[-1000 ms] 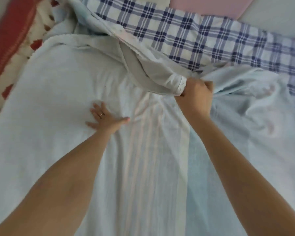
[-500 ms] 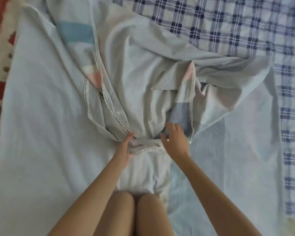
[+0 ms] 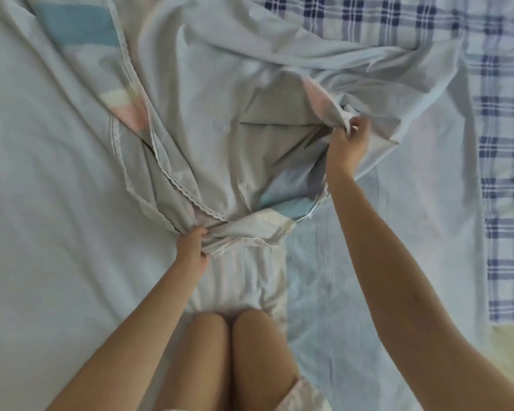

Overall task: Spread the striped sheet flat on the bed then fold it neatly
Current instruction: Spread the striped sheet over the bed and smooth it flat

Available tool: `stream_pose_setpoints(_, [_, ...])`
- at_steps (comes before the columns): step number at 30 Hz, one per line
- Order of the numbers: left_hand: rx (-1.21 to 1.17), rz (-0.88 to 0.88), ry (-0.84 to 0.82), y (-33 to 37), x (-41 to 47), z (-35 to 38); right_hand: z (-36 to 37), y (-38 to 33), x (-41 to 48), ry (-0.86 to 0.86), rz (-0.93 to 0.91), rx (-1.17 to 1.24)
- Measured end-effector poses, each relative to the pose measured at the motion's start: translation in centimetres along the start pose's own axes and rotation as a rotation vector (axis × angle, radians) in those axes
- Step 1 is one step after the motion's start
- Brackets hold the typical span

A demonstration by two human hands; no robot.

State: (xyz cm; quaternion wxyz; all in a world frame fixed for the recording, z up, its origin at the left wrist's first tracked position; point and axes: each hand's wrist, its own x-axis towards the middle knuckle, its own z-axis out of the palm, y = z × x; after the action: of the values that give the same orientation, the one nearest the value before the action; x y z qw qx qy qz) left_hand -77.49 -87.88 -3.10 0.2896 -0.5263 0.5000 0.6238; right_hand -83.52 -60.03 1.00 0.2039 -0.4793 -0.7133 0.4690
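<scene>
Striped sheet [image 3: 208, 114] lies bunched on the bed [image 3: 505, 161]. Left grip [image 3: 192, 244], arm extended low, pinches the lace-trimmed edge just ahead of the knees [image 3: 211, 324]. Right grip [image 3: 349, 140], arm reaching further forward, clutches a raised fold of the sheet.

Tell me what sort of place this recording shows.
Probably a bedroom, on a bed: a pale lace-edged striped sheet spreads across a soft surface, a blue-and-white checked cloth lies beneath it at the right, and the person's bare knees rest on the bedding.
</scene>
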Motion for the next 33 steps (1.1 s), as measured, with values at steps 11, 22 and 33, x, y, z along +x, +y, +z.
stream_pose_setpoints(11, [0.818,0.185,0.449,0.4,-0.8,0.5,-18.8,15.6,-8.1,0.114,0.538,-0.485])
stream_pose_setpoints(22, [1.509,0.9,-0.165,3.9,0.0,8.6,-15.3,10.4,-4.2,-0.838,0.301,-0.755])
stream_pose_setpoints(33, [1.786,1.259,-0.82,-1.3,-2.3,10.3,-24.7,9.6,-7.7,0.334,0.603,-0.151])
